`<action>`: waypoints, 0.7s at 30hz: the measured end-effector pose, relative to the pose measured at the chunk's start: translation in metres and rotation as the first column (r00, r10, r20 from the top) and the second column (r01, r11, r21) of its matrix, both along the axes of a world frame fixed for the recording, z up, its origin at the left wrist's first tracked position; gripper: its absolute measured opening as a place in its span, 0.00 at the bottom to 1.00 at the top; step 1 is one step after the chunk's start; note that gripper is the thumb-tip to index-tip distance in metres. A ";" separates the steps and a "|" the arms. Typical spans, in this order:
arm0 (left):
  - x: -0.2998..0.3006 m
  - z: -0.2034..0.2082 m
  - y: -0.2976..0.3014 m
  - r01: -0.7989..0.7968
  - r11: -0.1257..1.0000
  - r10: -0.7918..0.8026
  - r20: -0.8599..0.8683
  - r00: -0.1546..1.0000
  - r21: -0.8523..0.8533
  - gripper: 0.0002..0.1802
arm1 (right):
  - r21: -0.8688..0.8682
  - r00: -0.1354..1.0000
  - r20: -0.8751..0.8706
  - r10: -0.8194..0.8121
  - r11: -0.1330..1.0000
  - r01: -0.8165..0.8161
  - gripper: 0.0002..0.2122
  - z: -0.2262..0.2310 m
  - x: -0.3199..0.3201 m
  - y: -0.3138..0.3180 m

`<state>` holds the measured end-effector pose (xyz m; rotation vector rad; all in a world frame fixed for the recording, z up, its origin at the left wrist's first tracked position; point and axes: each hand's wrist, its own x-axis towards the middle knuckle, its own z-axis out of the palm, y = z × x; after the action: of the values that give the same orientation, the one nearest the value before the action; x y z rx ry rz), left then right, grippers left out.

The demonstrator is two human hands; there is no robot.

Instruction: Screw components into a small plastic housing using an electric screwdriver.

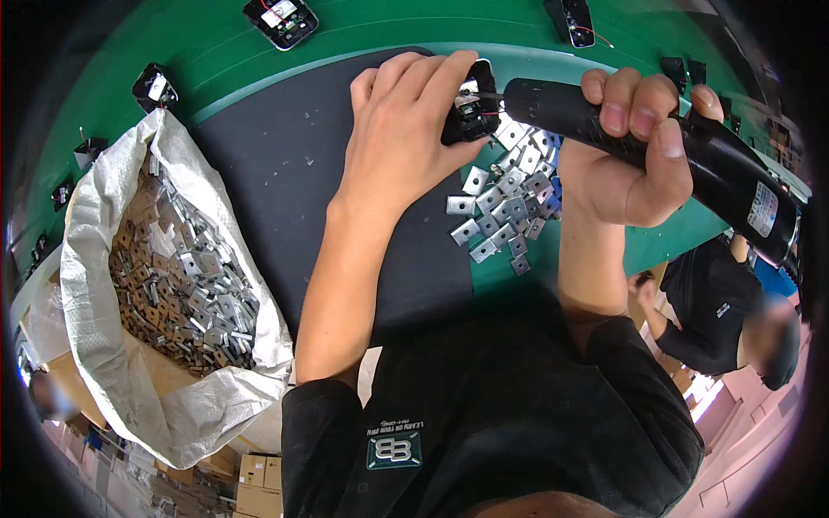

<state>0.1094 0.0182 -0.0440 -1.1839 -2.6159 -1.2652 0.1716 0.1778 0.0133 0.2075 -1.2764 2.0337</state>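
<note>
My left hand [404,121] is closed on a small black plastic housing [480,119], with circuitry and a red wire showing inside it. In my right hand [643,142] is a black electric screwdriver [553,105], fingers wrapped round its body. The driver's thin bit points left and reaches into the open side of the housing; whether it touches a screw is too small to tell. Just below the housing lies a loose pile of square metal plates with holes [509,200].
To the left stands an open white woven sack [95,259] full of metal plates. A dark mat [276,173] covers part of the green bench. Other black housings [281,19] [572,22] [155,86] lie along the far side. Another person [712,302] is at the right.
</note>
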 end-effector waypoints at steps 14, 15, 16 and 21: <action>-0.001 -0.002 0.000 -0.006 0.999 0.006 0.002 1.000 0.041 0.41 | 0.096 0.998 0.008 0.065 0.993 -0.065 0.20 0.001 -0.001 -0.003; -0.001 -0.001 0.000 0.006 0.999 -0.006 0.010 1.000 0.039 0.41 | 0.084 0.997 -0.014 0.074 0.994 -0.073 0.19 0.000 -0.001 -0.005; -0.001 -0.001 -0.001 0.016 0.999 -0.017 0.018 1.000 0.035 0.41 | 0.084 0.997 -0.013 0.076 0.994 -0.075 0.19 0.000 -0.002 -0.005; -0.001 0.000 -0.004 0.015 0.999 -0.015 0.015 1.000 0.041 0.41 | 0.125 0.990 -0.047 0.130 0.985 -0.123 0.18 -0.003 -0.007 -0.008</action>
<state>0.1079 0.0138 -0.0444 -1.1947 -2.5834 -1.3293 0.1645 0.1699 0.0107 0.4078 -1.3848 2.0424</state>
